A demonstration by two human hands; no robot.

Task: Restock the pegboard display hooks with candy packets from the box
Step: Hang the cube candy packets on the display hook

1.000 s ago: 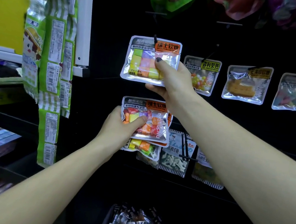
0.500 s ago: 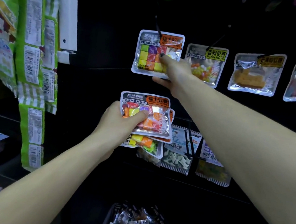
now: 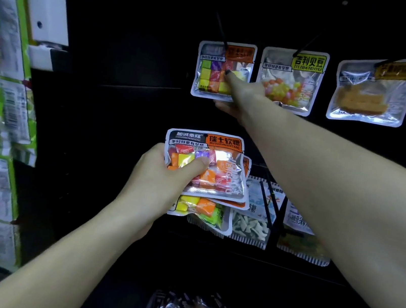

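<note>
While the right hand (image 3: 243,95), arm stretched up, pinches the lower edge of the hanging candy packet (image 3: 223,70) on its black hook (image 3: 220,30), thumb in front; the left hand (image 3: 166,174) grips a packet stack (image 3: 208,166) lower down, thumb across the top one.

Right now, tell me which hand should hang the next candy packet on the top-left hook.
The right hand: it is already up at the top-left hook, pinching the hung packet. The left hand sits lower, gripping the spare packets, so it can pass one up.
</note>
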